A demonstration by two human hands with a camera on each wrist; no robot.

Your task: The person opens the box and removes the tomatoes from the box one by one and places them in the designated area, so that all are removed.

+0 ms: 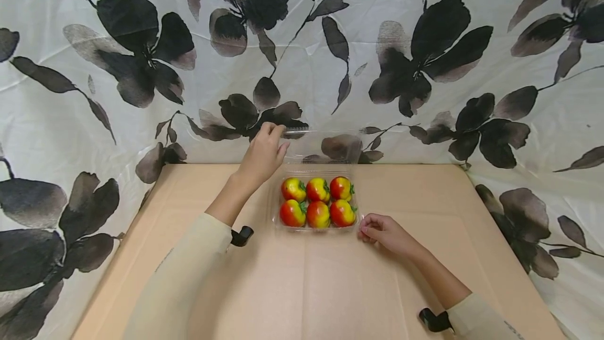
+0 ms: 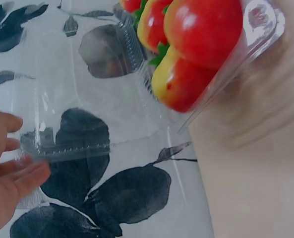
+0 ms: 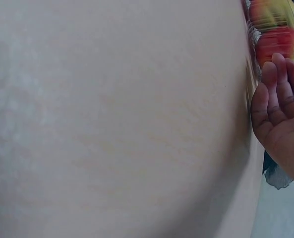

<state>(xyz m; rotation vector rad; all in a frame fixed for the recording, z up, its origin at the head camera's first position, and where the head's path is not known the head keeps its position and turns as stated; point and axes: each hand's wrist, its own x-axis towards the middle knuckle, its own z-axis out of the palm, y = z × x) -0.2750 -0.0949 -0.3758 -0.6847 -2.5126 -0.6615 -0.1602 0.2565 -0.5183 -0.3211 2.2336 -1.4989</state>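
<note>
White cloth printed with dark flowers hangs behind and spills down both sides of a tan cardboard top, which fills the lower middle of the head view. At the left, a cream sleeve runs up from the near edge, with a small black clip at its cuff. The left hand reaches to the far edge of the cardboard and holds the top left corner of the lid, a clear plastic flap standing upright against the cloth; the fingers curl over its rim, and the left wrist view shows the fingertips lying against the ridged edge with the thumb on the other side. Just right of that hand and nearer the person sits the tray, clear plastic, hinged to the lid at its far side and resting flat on the cardboard, roughly in the middle of the surface's far half. Six fruits, red shading to yellow with green stalks, lie in it in two rows of three. The right hand rests on the cardboard at the tray's near right corner, its fingers loosely curled with the tips touching the corner; whether they pinch the rim cannot be told. Another cream sleeve and black clip show at the lower right.
</note>
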